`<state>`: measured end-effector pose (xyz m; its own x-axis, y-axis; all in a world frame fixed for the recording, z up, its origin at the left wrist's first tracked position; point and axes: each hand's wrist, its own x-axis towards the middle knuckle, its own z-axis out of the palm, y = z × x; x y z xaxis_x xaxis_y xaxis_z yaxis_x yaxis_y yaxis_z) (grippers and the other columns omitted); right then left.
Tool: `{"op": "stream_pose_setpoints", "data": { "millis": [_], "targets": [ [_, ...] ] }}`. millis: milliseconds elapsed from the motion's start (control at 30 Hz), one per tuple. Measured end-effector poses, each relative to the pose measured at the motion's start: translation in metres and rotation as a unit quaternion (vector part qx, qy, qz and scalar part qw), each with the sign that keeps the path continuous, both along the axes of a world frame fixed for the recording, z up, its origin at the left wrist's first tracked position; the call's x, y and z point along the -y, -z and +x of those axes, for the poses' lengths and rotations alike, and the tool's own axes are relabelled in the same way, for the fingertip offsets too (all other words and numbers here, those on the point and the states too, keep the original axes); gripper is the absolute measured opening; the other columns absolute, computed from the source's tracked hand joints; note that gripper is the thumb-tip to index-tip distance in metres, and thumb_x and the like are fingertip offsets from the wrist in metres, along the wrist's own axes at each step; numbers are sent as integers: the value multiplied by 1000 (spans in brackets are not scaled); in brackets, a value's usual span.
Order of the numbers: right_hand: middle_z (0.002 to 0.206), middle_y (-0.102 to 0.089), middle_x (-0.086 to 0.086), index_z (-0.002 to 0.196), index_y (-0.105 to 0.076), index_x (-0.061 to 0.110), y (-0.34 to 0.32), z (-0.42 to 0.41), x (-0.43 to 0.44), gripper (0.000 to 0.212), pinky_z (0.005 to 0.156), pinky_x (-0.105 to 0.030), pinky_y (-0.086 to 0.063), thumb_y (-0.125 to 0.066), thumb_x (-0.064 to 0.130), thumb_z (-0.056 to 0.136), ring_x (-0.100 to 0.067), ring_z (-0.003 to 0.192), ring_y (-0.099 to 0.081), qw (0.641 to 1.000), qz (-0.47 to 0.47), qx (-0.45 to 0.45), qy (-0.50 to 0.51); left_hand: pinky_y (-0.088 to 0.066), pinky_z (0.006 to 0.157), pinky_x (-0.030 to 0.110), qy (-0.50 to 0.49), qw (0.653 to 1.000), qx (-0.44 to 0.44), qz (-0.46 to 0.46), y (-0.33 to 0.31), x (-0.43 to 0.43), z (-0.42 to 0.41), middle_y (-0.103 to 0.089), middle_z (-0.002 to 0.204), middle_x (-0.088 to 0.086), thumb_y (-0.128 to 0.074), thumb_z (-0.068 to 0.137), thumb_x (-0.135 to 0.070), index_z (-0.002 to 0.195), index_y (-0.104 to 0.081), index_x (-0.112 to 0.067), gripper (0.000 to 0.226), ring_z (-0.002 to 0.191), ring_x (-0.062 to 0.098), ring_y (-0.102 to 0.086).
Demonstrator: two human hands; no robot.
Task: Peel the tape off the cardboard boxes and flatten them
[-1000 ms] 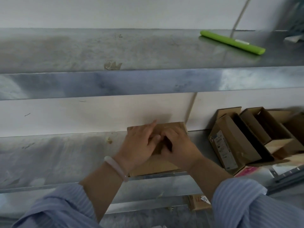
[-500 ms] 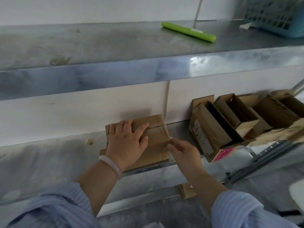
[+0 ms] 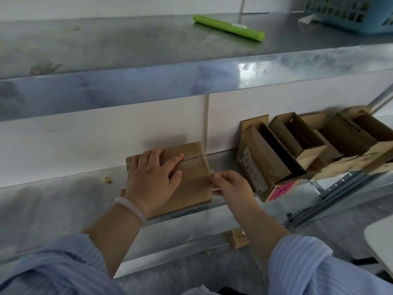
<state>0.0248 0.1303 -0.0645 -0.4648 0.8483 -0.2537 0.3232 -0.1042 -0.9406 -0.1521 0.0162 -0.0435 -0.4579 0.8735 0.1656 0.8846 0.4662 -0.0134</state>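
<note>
Box: a flat brown cardboard box [image 3: 191, 184] lies on the lower galvanised metal shelf [image 3: 63, 201], its far edge against the white back wall and its near edge at the shelf's front lip.
Tape: a clear glossy strip [image 3: 209, 175] crosses the box's top face from left to right, and its loose end is lifted at the right edge.
Right hand: the right hand [image 3: 231, 186] is just off the box's right edge, thumb and forefinger pinching the loose tape end.
Left hand: the left hand [image 3: 153, 177] lies palm down on the left half of the box with straight, spread fingers, pressing it flat and gripping nothing. A white bangle [image 3: 131, 207] circles the wrist.
Key relation: the strip's long axis runs sideways, and the stuck length lies leftward from the pinch, toward the left hand's fingertips. The right hand is the nearer one to the free end. The peel probably has to travel along that axis while the left hand anchors the box, and those fingertips may sit on the strip's path.
Progress: the peel looks barely begun.
Next boxes: several open brown cardboard boxes [image 3: 265, 154] lean together on the same shelf to the right, apart from the hands and not yet flattened.
Upper shelf: a bright green tube [image 3: 228, 28] and a blue plastic basket [image 3: 348, 13].
</note>
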Motion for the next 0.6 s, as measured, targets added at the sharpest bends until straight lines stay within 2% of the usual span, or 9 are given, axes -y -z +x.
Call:
{"op": "stream_pose_setpoints", "data": {
  "millis": [67,167,300,433,500,600],
  "targets": [
    [84,-70,-1,91,-67,11,-6,0,-3,10,82,-32,-58,-60,17,94,-19,84,-68,998,-29,-47,12,-35,101,53,2,1000,-3,-3,0,0,0,-49,136,12,-23,88,-59,135,-47,-42,55,124,34,-44],
    [87,-70,-2,92,-67,13,-16,-3,-11,6,83,-33,-57,-63,18,92,-18,86,-67,995,-45,-86,34,-37,99,53,13,1000,-4,3,0,1,-1,-53,132,12,-29,88,-57,132,-52,-41,53,119,35,-49],
    [90,-71,5,93,-68,21,-24,-11,-28,9,88,-39,-57,-72,25,86,-15,89,-68,997,-2,-62,46,-38,99,52,27,1000,2,13,1,3,-3,-54,130,11,-32,88,-56,130,-55,-40,50,118,33,-50],
    [89,-73,7,89,-66,22,-28,-21,-34,17,89,-40,-57,-79,21,79,-14,91,-68,996,6,-76,46,-38,99,51,42,999,7,18,1,4,-5,-55,129,11,-33,89,-55,130,-56,-40,49,116,33,-51],
    [84,-72,4,85,-61,22,-26,-24,-33,21,86,-38,-58,-80,17,78,-14,87,-69,997,37,-60,32,-37,100,51,44,999,9,18,1,4,-6,-54,130,11,-33,89,-55,130,-55,-40,49,117,33,-50],
    [82,-70,6,88,-56,24,-24,-24,-29,24,78,-26,-57,-77,15,81,-8,83,-68,993,114,-26,15,-37,100,51,49,999,9,22,1,5,-7,-54,129,11,-34,89,-55,131,-55,-39,49,117,33,-50]
  ]
}}
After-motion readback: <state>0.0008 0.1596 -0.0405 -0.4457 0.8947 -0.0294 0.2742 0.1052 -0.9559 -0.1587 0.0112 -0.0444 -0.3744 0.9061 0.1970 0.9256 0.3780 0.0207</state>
